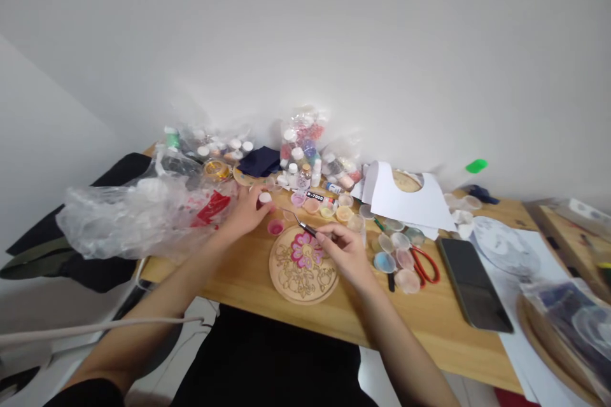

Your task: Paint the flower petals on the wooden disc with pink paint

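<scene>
Both my forearms reach up from the bottom edge onto the wooden desk (248, 280). Far left, a crumpled clear plastic bag (138, 213) lies on the desk's end. My left hand (245, 211) rests just beside it, fingers curled around a small white-capped bottle (265, 198), with a pink paint cup (275, 227) just below it. At centre lies the round wooden disc (303, 264), its carved flower partly painted pink. My right hand (346, 251) sits at the disc's right edge, pinching a thin metal tool (301, 224) whose tip points up-left; I think it is tweezers, but blur hides it. Further right lie small paint cups (396, 254), red-handled scissors (424, 265) and a dark phone (472, 283).
</scene>
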Demonstrator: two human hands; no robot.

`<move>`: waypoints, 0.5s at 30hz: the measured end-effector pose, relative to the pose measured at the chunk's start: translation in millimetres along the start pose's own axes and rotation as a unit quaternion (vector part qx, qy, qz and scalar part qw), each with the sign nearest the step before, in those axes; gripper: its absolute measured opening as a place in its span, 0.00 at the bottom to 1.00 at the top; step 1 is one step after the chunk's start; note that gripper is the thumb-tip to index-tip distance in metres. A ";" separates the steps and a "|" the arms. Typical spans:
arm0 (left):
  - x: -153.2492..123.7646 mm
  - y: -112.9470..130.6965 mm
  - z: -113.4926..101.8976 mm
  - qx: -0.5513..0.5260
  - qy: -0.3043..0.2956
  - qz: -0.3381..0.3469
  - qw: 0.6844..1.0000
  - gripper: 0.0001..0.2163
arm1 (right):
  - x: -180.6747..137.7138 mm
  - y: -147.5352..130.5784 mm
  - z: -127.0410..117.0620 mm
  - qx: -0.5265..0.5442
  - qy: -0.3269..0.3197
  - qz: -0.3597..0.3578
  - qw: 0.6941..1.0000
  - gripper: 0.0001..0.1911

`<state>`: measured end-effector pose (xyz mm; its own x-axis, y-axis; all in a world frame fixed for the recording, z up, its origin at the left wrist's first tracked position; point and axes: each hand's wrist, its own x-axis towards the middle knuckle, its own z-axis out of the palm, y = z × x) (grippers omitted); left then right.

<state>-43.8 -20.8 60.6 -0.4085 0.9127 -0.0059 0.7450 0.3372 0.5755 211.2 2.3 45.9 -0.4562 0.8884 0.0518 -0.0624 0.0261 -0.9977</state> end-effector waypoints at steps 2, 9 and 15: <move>4.3 1.0 2.3 0.003 0.007 -0.004 1.000 0.16 | -0.6 -0.4 -0.6 0.009 -0.002 0.005 1.000 0.17; 10.2 -0.4 6.7 0.003 0.024 0.010 1.000 0.19 | 0.8 1.5 -3.2 0.000 0.019 -0.005 1.000 0.15; 9.2 -1.0 8.9 0.005 0.035 0.010 0.999 0.27 | 2.1 4.2 -3.2 0.001 0.023 0.012 1.000 0.15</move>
<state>-43.7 -10.7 52.7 -0.4293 0.9010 0.0629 0.7587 0.3219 0.5663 212.9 5.7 41.6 -0.4164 0.9088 0.0253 -0.0532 0.0034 -0.9986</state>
